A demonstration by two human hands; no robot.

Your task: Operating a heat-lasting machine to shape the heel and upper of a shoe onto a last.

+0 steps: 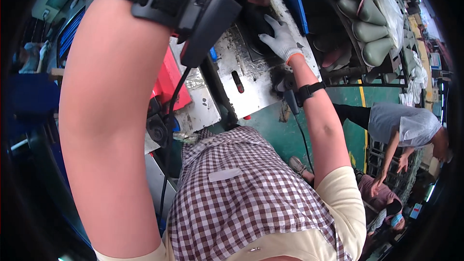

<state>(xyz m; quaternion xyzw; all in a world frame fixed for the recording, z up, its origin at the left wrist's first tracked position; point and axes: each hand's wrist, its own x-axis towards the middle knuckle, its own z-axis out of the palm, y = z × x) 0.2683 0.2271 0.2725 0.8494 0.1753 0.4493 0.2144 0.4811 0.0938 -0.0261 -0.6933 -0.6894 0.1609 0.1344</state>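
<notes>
My right hand point(281, 39), in a white knit glove with an orange cuff, rests with fingers spread at the edge of a dark flat piece point(256, 38). That piece lies on a worn metal worktable point(256, 92); shadow hides its far part, and its kind cannot be made out. My left arm point(106, 92) reaches up across the left side, and its hand is beyond the upper edge of the picture. A black strapped device point(208, 26) with a cable sits at the left wrist. Another strap point(311, 90) circles my right wrist.
Grey-green boot-shaped pieces point(369, 31) fill a rack at the right. A blue panel point(294, 0) stands beside the table, and a red part point(174, 79) lies left of the table slot. Two people work at the far right, one in a grey shirt point(401, 123).
</notes>
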